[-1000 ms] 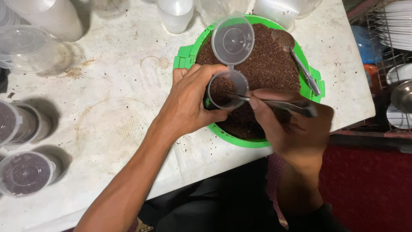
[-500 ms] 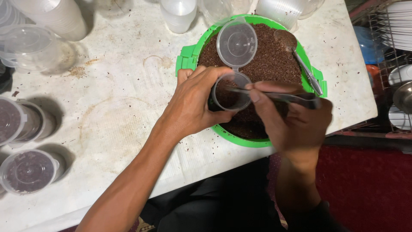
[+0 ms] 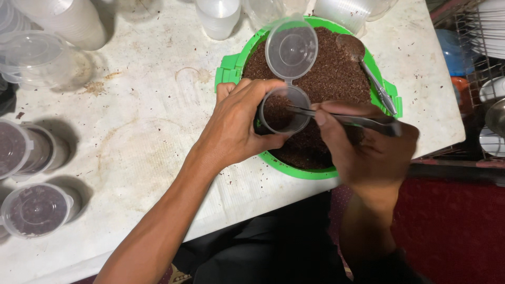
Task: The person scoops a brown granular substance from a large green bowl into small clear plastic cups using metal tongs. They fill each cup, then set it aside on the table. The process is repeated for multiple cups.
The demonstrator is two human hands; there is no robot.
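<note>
Since half a second ago, little has moved. Left of the green tub point(image 3: 229, 68), filled cups point(image 3: 36, 209) wait. Left hand point(image 3: 239, 126) grips the small cup point(image 3: 284, 110) over the tub, catching spills; right hand point(image 3: 368, 147) pinches a spoon point(image 3: 342, 118) into it.

Spoon point(image 3: 347, 119) bowl hidden in cup point(image 3: 284, 109) — contents unclear.

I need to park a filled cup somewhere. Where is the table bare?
Bare: the table between the green bowl, the left forearm and the lidded cups. Crowded: the far edge with stacked cups, and the bowl under both hands.
</note>
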